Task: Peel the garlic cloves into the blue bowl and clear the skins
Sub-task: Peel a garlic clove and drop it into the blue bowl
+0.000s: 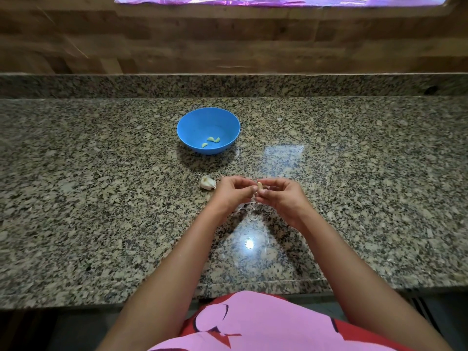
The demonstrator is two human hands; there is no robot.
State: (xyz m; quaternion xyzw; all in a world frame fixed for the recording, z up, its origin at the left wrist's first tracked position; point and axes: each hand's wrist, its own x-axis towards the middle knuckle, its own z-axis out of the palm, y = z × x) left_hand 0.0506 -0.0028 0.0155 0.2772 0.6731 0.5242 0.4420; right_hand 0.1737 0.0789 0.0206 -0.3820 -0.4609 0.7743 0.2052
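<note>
A blue bowl stands on the granite counter with three peeled cloves lying in its bottom. Nearer me, my left hand and my right hand meet above the counter, and both pinch one pale garlic clove between their fingertips. A partial garlic bulb in white skin lies on the counter just left of my left hand. Thin bits of garlic skin lie on the counter under my hands, partly hidden by them.
The speckled granite counter runs wide to both sides, with its front edge near my body. A raised granite ledge and a wooden wall close off the back behind the bowl.
</note>
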